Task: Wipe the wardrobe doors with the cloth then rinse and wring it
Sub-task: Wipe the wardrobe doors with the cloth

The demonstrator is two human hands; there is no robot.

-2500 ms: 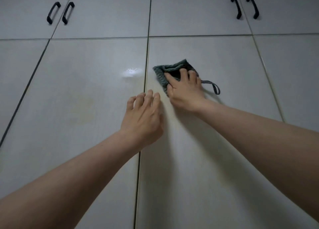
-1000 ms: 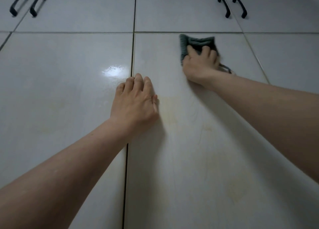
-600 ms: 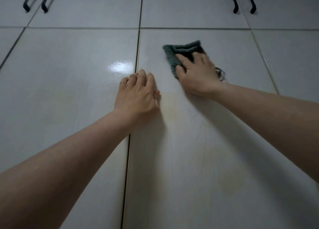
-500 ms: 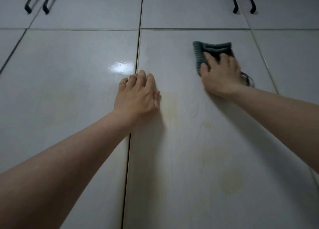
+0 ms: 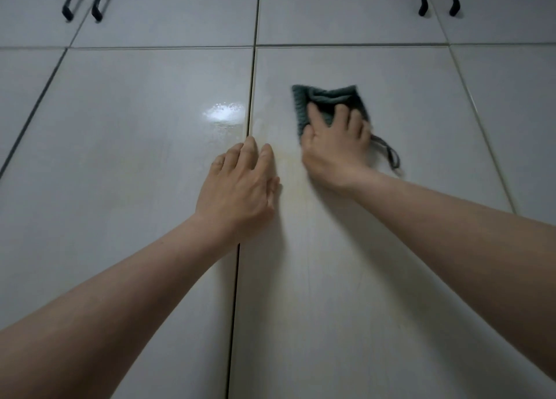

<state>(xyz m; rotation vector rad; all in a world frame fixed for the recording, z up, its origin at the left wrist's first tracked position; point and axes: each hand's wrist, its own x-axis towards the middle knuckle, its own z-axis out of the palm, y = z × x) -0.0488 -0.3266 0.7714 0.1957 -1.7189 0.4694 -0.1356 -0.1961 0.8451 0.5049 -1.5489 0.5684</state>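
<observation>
Now folded, dark green knitted cloth [image 5: 319, 101] trails a loop.

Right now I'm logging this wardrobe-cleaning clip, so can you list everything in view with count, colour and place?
cloth: one, dark green knitted, pressed flat on the right tall door just below the upper cupboards
hanging loop: one, dark, trailing from the cloth's lower right
tall doors: four partly visible, glossy white, filling most of the view
upper cupboard doors: a row along the top, white
handles: four, black, two at top left and two at top right
light glare: one, white, on the left central door near the seam
left hand: one, bare, resting flat across the central seam
right hand: one, bare, pressing the cloth
</observation>
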